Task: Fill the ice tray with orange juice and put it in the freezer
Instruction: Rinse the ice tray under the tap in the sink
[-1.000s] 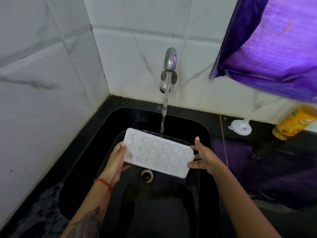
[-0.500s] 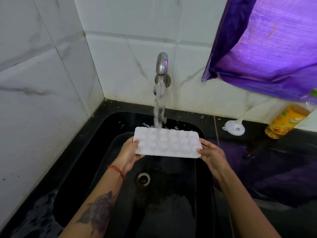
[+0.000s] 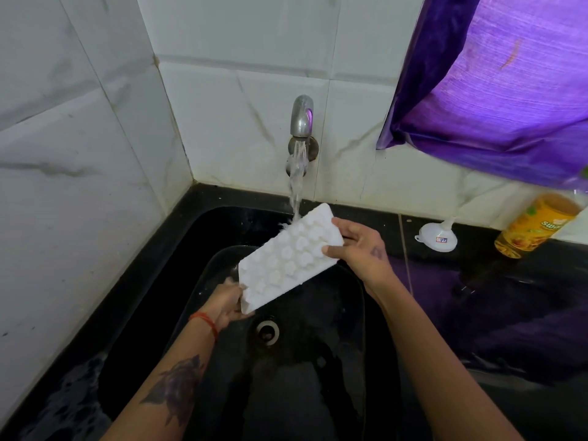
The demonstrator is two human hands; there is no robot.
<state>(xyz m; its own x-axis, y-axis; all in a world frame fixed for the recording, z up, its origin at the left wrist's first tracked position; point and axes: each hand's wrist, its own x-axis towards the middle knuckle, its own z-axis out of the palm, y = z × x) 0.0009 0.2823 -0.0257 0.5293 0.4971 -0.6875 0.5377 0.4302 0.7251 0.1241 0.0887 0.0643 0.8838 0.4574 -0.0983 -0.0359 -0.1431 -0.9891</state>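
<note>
While water strikes its raised end, white ice tray (image 3: pixel 288 262) tilted, gripped between lower left hand (image 3: pixel 227 302) and higher right hand (image 3: pixel 359 246).

Black counter (image 3: pixel 525 313) around sink (image 3: pixel 222 224): white funnel (image 3: pixel 437 238), yellow bottle (image 3: pixel 534 226) at wall.

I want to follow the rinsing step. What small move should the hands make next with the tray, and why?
Probably slide the ice tray so the tap stream reaches its lower end. The water strikes only the raised far corner, near the right hand, while the left hand holds the low end over the sink, apparently outside the stream.
</note>
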